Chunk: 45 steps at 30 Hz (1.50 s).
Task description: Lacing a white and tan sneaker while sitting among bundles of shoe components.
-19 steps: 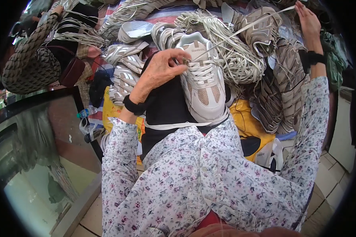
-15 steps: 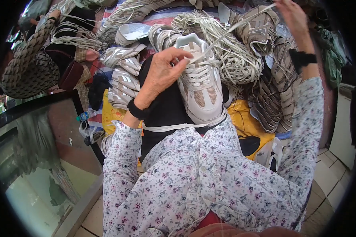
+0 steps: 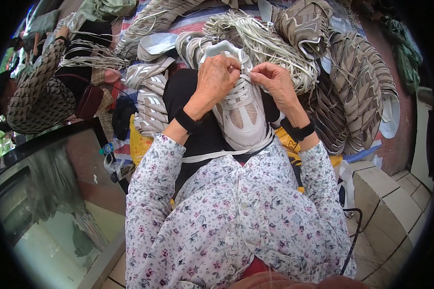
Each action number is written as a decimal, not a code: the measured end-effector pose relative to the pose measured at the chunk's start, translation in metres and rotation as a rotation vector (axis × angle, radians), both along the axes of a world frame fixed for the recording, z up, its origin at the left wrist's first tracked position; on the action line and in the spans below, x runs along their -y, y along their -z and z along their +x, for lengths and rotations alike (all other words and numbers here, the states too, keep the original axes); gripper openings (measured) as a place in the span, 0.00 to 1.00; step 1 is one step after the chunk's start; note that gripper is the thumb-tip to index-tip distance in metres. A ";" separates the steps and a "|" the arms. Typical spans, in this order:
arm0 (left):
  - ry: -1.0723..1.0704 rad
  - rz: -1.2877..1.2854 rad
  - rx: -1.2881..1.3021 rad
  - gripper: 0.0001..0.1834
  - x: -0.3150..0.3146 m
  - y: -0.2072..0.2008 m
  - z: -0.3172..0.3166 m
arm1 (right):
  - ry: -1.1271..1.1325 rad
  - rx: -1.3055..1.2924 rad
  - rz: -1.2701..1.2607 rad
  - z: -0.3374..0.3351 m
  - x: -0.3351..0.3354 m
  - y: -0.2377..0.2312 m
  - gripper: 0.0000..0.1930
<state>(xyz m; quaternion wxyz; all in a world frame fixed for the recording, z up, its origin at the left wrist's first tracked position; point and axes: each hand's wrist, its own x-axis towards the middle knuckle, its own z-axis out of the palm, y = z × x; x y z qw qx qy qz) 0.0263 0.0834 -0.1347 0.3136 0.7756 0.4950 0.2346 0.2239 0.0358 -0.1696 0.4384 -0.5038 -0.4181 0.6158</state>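
A white and beige sneaker (image 3: 247, 131) rests across my lap, its toe toward me and its upper part-laced with flat white lace (image 3: 238, 96). Over the left side of its tongue, my left hand (image 3: 216, 79) is closed, with thumb and fingertips pinched together at the upper eyelets. Close by on the right, my right hand (image 3: 277, 85) is closed in a pinch beside the shoe's collar. The lace at both fingertips is only partly visible. Another flat white lace strand (image 3: 212, 155) runs across my lap below the toe.
A large bundle of white laces (image 3: 294, 62) lies beyond the shoe. Stacked beige shoe uppers (image 3: 357, 91) stand on the right, and more uppers (image 3: 152, 108) on the left. A glass-topped table (image 3: 48, 192) is at lower left. Another person (image 3: 41, 98) sits at far left.
My right hand has come down from the upper right, where it held the lace stretched out, to the shoe's eyelets. My left hand has shifted slightly up and right.
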 end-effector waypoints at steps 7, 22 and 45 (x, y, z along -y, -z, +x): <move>0.056 -0.029 -0.017 0.10 -0.007 0.010 0.002 | 0.168 0.214 0.149 -0.017 0.010 0.005 0.05; -0.109 -0.121 0.130 0.09 0.005 -0.007 -0.008 | 0.096 0.609 0.469 -0.020 0.006 -0.012 0.07; -0.601 0.041 0.029 0.07 0.008 -0.003 -0.228 | -0.387 0.599 0.442 0.008 -0.025 -0.046 0.05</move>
